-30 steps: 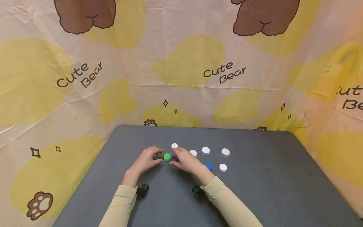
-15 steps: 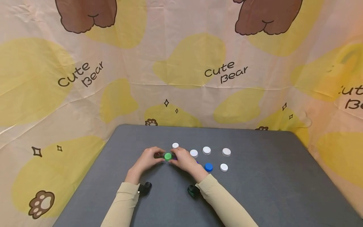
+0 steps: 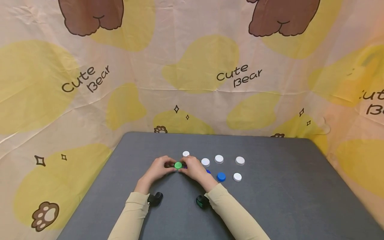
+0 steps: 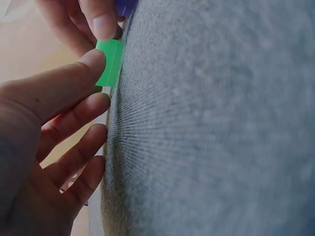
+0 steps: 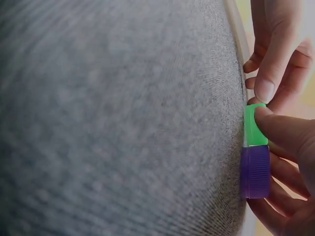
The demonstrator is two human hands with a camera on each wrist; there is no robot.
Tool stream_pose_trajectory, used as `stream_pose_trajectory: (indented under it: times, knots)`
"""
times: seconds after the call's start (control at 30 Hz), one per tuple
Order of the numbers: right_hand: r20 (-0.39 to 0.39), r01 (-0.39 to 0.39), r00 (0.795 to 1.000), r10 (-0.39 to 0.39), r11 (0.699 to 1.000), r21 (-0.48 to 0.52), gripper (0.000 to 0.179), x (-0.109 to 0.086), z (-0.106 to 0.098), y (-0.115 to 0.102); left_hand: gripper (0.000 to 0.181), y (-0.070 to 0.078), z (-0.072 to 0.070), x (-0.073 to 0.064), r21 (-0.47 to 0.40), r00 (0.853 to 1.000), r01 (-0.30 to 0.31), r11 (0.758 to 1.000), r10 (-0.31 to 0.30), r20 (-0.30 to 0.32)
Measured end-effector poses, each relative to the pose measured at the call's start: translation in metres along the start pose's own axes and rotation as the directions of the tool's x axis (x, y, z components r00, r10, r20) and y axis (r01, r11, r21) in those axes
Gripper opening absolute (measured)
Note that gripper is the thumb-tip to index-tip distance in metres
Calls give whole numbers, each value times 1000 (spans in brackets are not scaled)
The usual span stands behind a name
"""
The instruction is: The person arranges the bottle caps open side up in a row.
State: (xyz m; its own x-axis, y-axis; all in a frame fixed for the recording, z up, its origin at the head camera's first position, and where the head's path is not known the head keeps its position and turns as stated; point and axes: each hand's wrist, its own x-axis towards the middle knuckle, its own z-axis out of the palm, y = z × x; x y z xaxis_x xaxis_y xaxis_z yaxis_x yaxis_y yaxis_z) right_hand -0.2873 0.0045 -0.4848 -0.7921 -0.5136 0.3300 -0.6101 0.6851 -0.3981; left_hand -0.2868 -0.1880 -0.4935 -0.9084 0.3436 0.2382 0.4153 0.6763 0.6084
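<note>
On the grey table, a green bottle cap [image 3: 178, 165] lies flat between my two hands. My left hand [image 3: 160, 168] pinches it from the left, thumb on the near side and the other fingers curved behind. From the right, my right hand [image 3: 193, 169] holds the same cap, its thumb [image 5: 264, 114] pressed to the ribless green side. A purple bottle cap [image 5: 255, 172] with a ribbed side sits right against the green one, under the right palm. In the head view the right fingers cover most of the purple cap.
White caps stand behind and to the right, including one at the back [image 3: 186, 154], one beside the right hand [image 3: 205, 162] and a far-right cap [image 3: 240, 161]. A blue cap [image 3: 221, 176] and a partly hidden dark blue cap [image 3: 208, 171] lie near the right wrist. A printed cloth [image 3: 192, 66] hangs behind.
Both hands have closed in on the green cap, thumbs and fingers now at its sides. The right forearm has shifted left, uncovering the blue cap and part of the dark blue one.
</note>
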Motion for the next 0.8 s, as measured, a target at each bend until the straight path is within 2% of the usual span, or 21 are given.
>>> stream_pose_trajectory:
  times: [0.4, 0.63, 0.8]
  knots:
    - [-10, -27, 1000, 28, 1000, 10, 28, 2, 3, 3, 23, 1, 3, 1, 38, 1000, 22, 999, -21, -18]
    - [-3, -21, 1000, 21, 1000, 2, 28, 3, 2, 2, 22, 4, 3, 2, 43, 999, 35, 998, -34, -18]
    - [-9, 8, 1000, -8, 999, -43, 28, 3, 2, 0, 23, 9, 2, 0, 37, 998, 54, 998, -53, -15]
